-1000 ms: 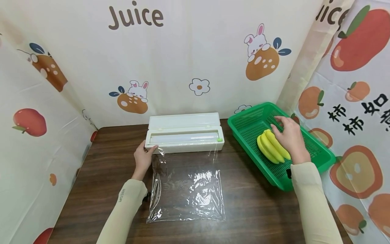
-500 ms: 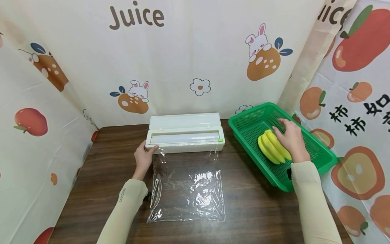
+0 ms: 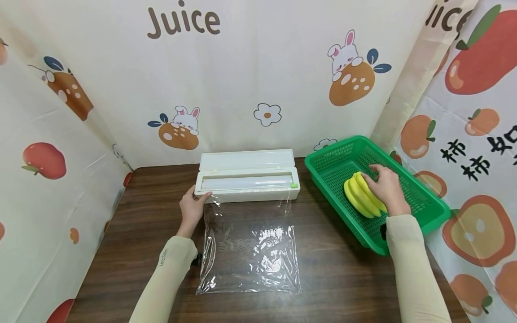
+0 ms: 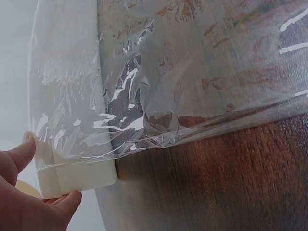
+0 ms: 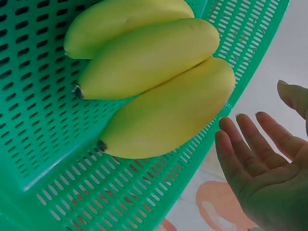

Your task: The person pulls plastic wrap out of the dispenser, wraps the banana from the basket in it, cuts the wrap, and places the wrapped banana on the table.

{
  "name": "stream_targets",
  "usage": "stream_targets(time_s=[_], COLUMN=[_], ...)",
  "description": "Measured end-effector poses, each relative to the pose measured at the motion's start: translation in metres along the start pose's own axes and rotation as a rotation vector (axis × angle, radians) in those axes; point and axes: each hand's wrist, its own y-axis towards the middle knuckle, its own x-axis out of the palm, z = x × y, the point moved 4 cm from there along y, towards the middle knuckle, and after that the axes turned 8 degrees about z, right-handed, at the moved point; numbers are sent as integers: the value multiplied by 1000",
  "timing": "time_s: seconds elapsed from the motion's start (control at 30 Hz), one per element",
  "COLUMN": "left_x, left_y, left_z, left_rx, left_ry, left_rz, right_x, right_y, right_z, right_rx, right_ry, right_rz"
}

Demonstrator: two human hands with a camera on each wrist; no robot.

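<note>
A white cling film dispenser box (image 3: pixel 247 196) stands at the back of the table, lid raised, a roll inside. My left hand (image 3: pixel 191 207) grips its left end, the thumb on the front edge. In the left wrist view the fingers (image 4: pixel 70 204) curl round the box's end (image 4: pixel 85 175). From the box a clear sheet of cling film (image 3: pixel 250 260) stretches forward over the table. My right hand (image 3: pixel 386 190) is over the green basket (image 3: pixel 329 190), right beside a bunch of yellow bananas (image 3: pixel 361 197). In the right wrist view its fingers are spread, apart from the bananas (image 5: pixel 163 110).
A small green slider (image 3: pixel 294 185) sits at the right end of the dispenser. The dark wooden table (image 3: pixel 133 233) is bordered by printed fabric (image 3: pixel 258 67) at the back and sides. The basket stands against the right-hand fabric.
My right hand has lowered slightly toward the bananas. The left hand keeps its grip on the dispenser, and the film has not moved. The head view has shifted a little.
</note>
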Motion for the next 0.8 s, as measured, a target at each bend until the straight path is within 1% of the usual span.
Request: stream_targets(time_s=[0.17, 0.47, 0.7, 0.8], left_x=[0, -1, -1, -1], left_y=[0, 1, 1, 1], left_z=[0, 1, 1, 2], left_rx=[2, 13, 6, 5], left_ry=[-8, 5, 11, 9], left_rz=[1, -1, -3, -3], right_x=[4, 7, 11, 13], right_y=[-1, -6, -5, -4], right_z=[5, 10, 13, 16], right_rx=[14, 53, 67, 67], right_ry=[-11, -49, -63, -73], right_rz=[-29, -121, -204, -222])
